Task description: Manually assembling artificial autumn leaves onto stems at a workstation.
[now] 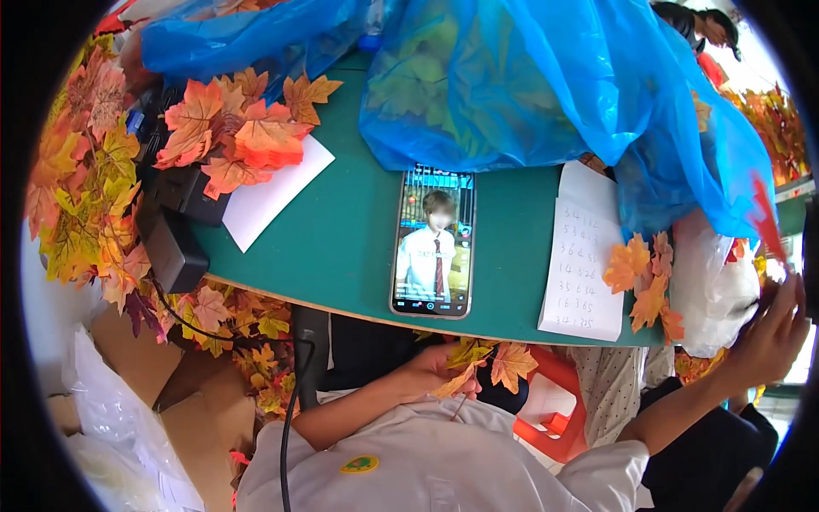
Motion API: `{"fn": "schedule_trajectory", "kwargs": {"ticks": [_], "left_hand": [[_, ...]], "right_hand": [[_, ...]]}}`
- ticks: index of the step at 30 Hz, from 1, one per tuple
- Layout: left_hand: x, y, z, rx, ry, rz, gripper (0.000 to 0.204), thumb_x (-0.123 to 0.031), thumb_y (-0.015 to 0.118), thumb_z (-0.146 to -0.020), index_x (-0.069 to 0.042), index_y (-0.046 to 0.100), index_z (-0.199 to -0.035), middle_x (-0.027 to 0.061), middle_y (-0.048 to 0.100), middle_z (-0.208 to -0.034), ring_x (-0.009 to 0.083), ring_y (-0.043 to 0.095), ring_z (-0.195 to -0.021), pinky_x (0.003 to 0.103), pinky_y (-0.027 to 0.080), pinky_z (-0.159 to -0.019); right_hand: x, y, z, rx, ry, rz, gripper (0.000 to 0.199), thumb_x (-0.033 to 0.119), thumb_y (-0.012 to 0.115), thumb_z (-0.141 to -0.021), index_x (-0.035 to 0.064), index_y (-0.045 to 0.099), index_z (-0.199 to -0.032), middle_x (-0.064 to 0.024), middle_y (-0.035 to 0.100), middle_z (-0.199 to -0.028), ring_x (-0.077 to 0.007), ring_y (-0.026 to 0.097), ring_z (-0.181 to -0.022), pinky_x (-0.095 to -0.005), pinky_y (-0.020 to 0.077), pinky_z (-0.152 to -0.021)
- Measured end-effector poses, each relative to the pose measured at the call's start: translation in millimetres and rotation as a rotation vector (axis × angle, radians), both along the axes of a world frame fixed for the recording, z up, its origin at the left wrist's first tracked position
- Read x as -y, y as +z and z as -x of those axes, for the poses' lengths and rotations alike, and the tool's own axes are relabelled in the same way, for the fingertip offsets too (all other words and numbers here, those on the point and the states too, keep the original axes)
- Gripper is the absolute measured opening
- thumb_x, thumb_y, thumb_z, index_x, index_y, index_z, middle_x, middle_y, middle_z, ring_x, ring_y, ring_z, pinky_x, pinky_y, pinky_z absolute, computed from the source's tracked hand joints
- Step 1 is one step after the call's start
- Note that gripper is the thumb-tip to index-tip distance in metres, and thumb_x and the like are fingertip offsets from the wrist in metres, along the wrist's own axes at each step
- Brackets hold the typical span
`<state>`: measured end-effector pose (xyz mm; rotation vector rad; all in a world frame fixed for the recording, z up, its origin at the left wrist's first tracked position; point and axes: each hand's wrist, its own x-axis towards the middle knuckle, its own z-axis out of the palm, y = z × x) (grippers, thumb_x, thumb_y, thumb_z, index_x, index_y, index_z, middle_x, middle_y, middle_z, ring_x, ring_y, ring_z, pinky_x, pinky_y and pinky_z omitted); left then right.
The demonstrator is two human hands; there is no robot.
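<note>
My left hand (437,373) is low in front of my body, below the table's near edge. Its fingers are closed round the stem of a small sprig of artificial maple leaves (512,365), orange with some yellow-green. Raised far out to the right, my right hand (772,333) has its fingers drawn together at a blurred red artificial leaf (768,224), which it appears to hold by the lower end. Beside that hand is a whitish plastic bag (717,286). More orange leaves (647,277) hang over the table's right corner.
On the green table (333,230) lie a phone (433,264) showing a picture, a handwritten paper (583,264) and a white sheet (271,200) under red leaves (247,132). Blue plastic bags (503,94) cover the back. Black boxes (175,247) and a cable (290,427) are left; cartons (200,435) stand below.
</note>
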<state>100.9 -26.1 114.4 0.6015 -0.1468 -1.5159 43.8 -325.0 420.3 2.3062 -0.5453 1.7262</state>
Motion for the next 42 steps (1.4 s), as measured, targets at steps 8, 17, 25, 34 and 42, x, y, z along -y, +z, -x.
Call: {"fn": "schedule_trajectory", "kwargs": {"ticks": [8, 17, 25, 34, 42], "left_hand": [[4.8, 4.0, -0.2, -0.019, 0.016, -0.034, 0.039, -0.014, 0.069, -0.090, -0.001, 0.050, -0.121, 0.0125, 0.066, -0.094, 0.0172, 0.066, -0.080, 0.033, 0.056, -0.075], [4.5, 6.4, -0.7, 0.038, 0.038, 0.017, 0.044, -0.008, 0.073, -0.085, -0.003, 0.052, -0.124, 0.0093, 0.067, -0.094, 0.0163, 0.065, -0.085, 0.028, 0.052, -0.078], [7.2, 10.9, -0.1, 0.019, 0.002, -0.016, 0.043, -0.007, 0.072, -0.086, -0.005, 0.052, -0.124, 0.0091, 0.067, -0.096, 0.0142, 0.065, -0.084, 0.024, 0.049, -0.070], [8.6, 8.3, 0.4, 0.017, 0.044, -0.098, 0.040, -0.001, 0.071, -0.084, -0.004, 0.055, -0.120, 0.0099, 0.065, -0.092, 0.0150, 0.064, -0.080, 0.029, 0.054, -0.072], [5.8, 9.4, 0.1, 0.058, 0.043, -0.084, 0.039, 0.000, 0.069, -0.084, -0.001, 0.054, -0.120, 0.0122, 0.064, -0.094, 0.0177, 0.064, -0.079, 0.031, 0.055, -0.075]], "right_hand": [[-55.3, -63.1, 14.8, -0.317, 0.421, -0.337, 0.021, -0.012, 0.063, -0.085, -0.0091, 0.062, -0.106, -0.0189, 0.070, -0.092, -0.0216, 0.068, -0.082, -0.0298, 0.0532, -0.078], [-26.9, -71.3, -3.2, -0.415, 0.297, -0.112, 0.018, -0.010, 0.066, -0.084, -0.0028, 0.064, -0.101, -0.0137, 0.067, -0.095, -0.0218, 0.066, -0.085, -0.0293, 0.0520, -0.076], [-18.7, -86.3, 9.1, -0.427, 0.285, 0.069, 0.018, -0.009, 0.066, -0.085, -0.0026, 0.063, -0.102, -0.0149, 0.068, -0.093, -0.0229, 0.066, -0.080, -0.0291, 0.0522, -0.066], [-33.4, -97.6, -5.5, -0.564, 0.433, 0.023, 0.018, -0.007, 0.070, -0.079, -0.0032, 0.063, -0.095, -0.0136, 0.066, -0.079, -0.0261, 0.063, -0.066, -0.0329, 0.0505, -0.061], [-33.8, -107.2, -9.0, -0.570, 0.492, -0.048, 0.020, -0.007, 0.074, -0.075, -0.0029, 0.063, -0.091, -0.0112, 0.063, -0.074, -0.0237, 0.061, -0.060, -0.0313, 0.0494, -0.057]]}}
